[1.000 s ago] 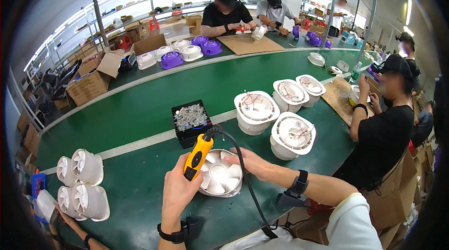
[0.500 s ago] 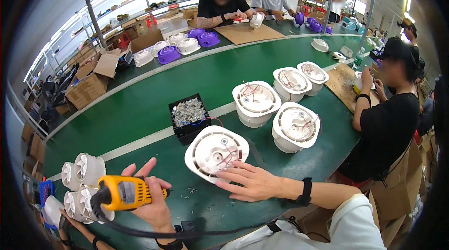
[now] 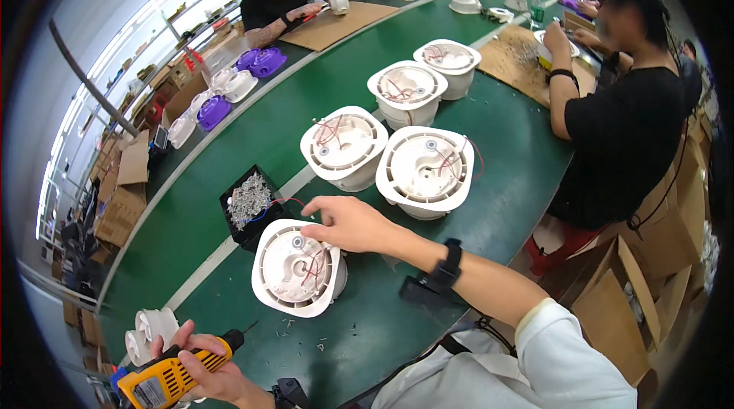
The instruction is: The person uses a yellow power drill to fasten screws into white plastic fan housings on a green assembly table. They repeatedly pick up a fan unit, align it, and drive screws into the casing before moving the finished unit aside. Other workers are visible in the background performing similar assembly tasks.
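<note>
Housing point(image 3: 298, 267), round white plastic, sits on green belt point(image 3: 191, 225) right in front, open face up, red wires point(image 3: 313, 265) looped across inside. Right hand point(image 3: 348, 223) laid on its far rim, fingers spread loose, fingertips point(image 3: 308, 210) reaching twd black tray of small screws point(image 3: 248, 202) just beside housing; not closed on anything, can't tell if a screw is pinched yet. Left hand point(image 3: 200, 363) wrapped tight round yellow electric screwdriver point(image 3: 174, 372), bit pointing up-right, parked near lower-left, well apart from housing.

Looks like screw-fastening step, driver idle while next screw gets picked. To do well:
- Pick one screw only, w/ thumb + index, from top of pile.
- Keep palm pressing rim so housing won't spin or slide.
- Push red wires clear of screw boss before seating, else pinched under head.
- Seat screw upright in hole first, then bring bit straight down, no tilt.
- Light pressure, stop when head is flush; plastic boss prob strips easy.

More housings point(image 3: 424, 172) queued further along belt, near but not touching. Small white fan parts point(image 3: 153, 329) stacked just above left hand. Other workers opposite and at right, hands on own pieces.
</note>
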Demonstrator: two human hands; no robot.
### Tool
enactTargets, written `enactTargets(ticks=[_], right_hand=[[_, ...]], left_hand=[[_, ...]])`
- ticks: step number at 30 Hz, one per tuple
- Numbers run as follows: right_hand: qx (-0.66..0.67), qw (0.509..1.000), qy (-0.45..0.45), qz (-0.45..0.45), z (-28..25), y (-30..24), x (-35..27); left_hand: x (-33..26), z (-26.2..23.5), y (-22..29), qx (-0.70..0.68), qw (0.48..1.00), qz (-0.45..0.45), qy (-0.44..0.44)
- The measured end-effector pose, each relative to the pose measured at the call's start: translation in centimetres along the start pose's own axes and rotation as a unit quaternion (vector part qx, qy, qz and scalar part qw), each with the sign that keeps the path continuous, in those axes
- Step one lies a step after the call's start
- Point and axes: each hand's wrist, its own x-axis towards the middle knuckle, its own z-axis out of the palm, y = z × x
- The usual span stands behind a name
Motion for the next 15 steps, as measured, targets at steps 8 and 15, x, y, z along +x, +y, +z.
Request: enactTargets(ticks=[8,15], right_hand=[[0.099,0.978,-0.095,0.155,-0.7,-3.0,-4.1],[-0.185,0.97,0.148,-0.052,-1.1,-0.3,-3.0]], left_hand=[[-0.3,-0.5,1.9,-0.028,0.999,0.032,-0.019],[-1.2,0.8,3.7,-0.117,0.993,0.005,-0.025]])
